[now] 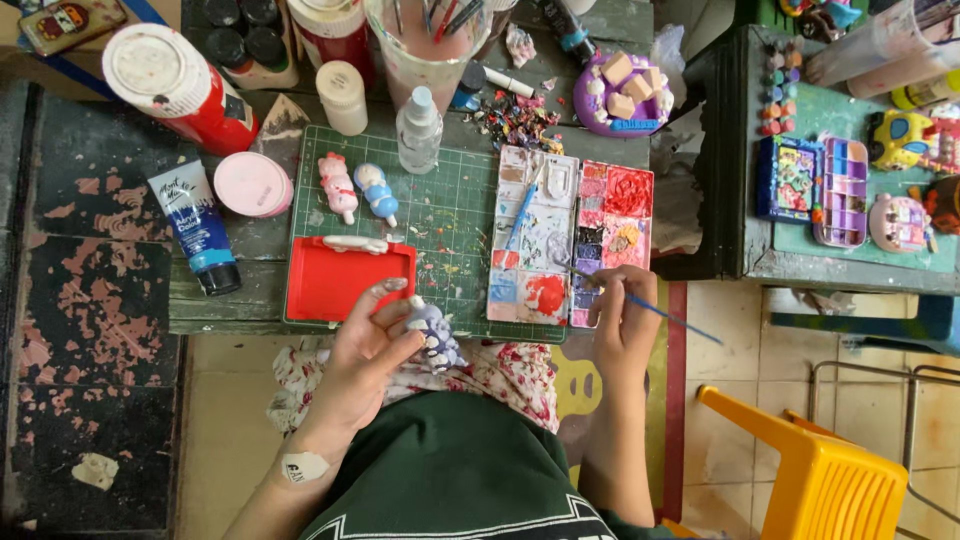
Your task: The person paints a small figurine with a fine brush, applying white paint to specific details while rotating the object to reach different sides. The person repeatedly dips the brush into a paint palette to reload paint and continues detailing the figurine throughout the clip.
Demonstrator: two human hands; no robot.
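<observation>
My left hand (365, 345) grips a small purple and white figurine (432, 335) just below the table's front edge, over my lap. A thin blue paintbrush (650, 307) is pinched in my right hand (622, 315), its tip reaching up-left onto the paint palette (570, 235). The palette lies open with two panels of mixed red, blue, white and dark paint. A second blue brush (520, 215) rests on its left panel. Two more small figurines, one pink (338, 185) and one blue (377, 192), lie on the green cutting mat (440, 215).
A red tray (345, 280) sits at the mat's front left. Behind stand a paint tube (195, 225), a pink lid (252, 183), a red can (180, 85), bottles and a brush cup (428, 45). A second table (850, 250) with painted pieces stands right; a yellow chair (810, 470) below.
</observation>
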